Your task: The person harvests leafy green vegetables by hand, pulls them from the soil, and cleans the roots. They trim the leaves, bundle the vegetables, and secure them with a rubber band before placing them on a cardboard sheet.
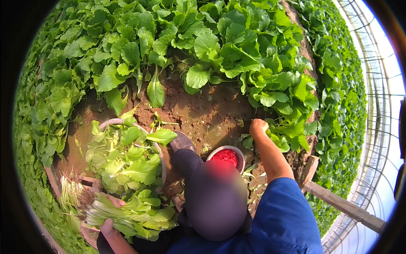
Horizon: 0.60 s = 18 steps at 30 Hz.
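My left hand [109, 222] holds a bunch of leafy greens [127, 216], its pale stems and dirty roots pointing left. My right hand [258, 127] is at the base of leafy plants [282, 133] at the bed's right side, fingers curled; what lies inside them is hidden. Between my arms, beside my shoe [182, 141], stands a round metal bowl [241, 158] with red strips or ties in it. Left of the shoe a large round basket or tub [163, 165] is heaped with loose yellow-green leaves. More rooted stems [68, 193] lie at the lower left.
Bare cracked soil [209, 111] with leaf scraps lies before me, edged by dense rows of greens [203, 41]. A wooden bar [345, 203] runs at the lower right. Wooden slats [87, 231] are beneath the bunch. A greenhouse frame [377, 89] curves along the right.
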Tool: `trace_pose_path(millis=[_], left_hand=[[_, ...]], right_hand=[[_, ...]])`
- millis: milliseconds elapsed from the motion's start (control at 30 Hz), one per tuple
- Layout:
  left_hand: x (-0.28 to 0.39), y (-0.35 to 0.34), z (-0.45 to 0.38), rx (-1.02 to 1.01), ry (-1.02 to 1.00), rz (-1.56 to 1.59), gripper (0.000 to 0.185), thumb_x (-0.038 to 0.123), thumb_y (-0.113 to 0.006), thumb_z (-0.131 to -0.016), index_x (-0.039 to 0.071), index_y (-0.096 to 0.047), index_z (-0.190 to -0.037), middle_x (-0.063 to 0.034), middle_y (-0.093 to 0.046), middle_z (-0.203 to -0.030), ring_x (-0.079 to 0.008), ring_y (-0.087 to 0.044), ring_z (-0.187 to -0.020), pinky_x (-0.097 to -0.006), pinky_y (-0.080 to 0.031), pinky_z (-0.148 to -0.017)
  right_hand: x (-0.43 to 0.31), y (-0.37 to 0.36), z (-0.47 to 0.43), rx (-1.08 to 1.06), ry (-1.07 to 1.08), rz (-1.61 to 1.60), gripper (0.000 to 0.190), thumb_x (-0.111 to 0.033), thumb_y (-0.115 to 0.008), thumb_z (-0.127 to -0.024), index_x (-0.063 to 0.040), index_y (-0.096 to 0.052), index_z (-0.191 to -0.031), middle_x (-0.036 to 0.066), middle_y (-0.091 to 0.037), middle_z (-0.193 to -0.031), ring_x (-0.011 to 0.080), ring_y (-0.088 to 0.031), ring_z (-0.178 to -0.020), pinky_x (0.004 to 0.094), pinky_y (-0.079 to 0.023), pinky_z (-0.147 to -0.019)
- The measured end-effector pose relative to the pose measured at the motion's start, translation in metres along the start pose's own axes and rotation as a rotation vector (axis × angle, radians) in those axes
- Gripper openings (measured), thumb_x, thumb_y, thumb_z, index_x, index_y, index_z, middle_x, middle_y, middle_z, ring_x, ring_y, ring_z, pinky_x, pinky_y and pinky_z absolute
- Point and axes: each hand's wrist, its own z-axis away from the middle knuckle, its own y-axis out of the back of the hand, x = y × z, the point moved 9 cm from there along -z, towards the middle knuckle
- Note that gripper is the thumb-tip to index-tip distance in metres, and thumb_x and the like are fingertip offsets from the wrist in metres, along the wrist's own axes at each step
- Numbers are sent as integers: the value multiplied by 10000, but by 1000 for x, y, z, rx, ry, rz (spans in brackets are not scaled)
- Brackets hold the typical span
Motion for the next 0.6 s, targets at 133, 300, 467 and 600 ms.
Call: trace_pose_path(millis=[133,300,467,600], left_hand=[[10,-18,3,-50,-42,6,595,382,-767,-799,9,-526,-1195,-122,-558,-1008,-238,-564,-930,-411,-502,-853],[26,-39,7,-82,-51,45,512,333,-720,-797,-15,-589,-1148,-153,-621,-1015,-265,-625,-947,-405,-506,-853],[43,-54,8,-169,-160,120,476,249,-715,-815,-49,-599,-1167,-138,-669,-1021,-230,-646,-940,-373,-513,-857],[51,-58,12,-189,-197,176,477,133,-674,-819,-37,-574,-1253,-132,-674,-1086,-224,-665,-961,-367,-528,-876]], right_hand=[[-37,37,38,296,293,-156,227,-242,-591,-892,-68,-715,-967,156,-735,-959,328,-710,-952,420,-563,-780],[-98,145,106,544,652,-565,389,-365,-716,-851,-45,-676,-1069,219,-702,-912,405,-673,-906,468,-545,-774],[-158,277,232,588,1046,-872,447,-327,-821,-793,-1,-706,-1077,144,-655,-1012,290,-656,-922,354,-522,-813],[-195,344,347,344,1436,-1055,274,-161,-833,-814,-9,-696,-996,27,-636,-984,136,-594,-910,318,-501,-848]])
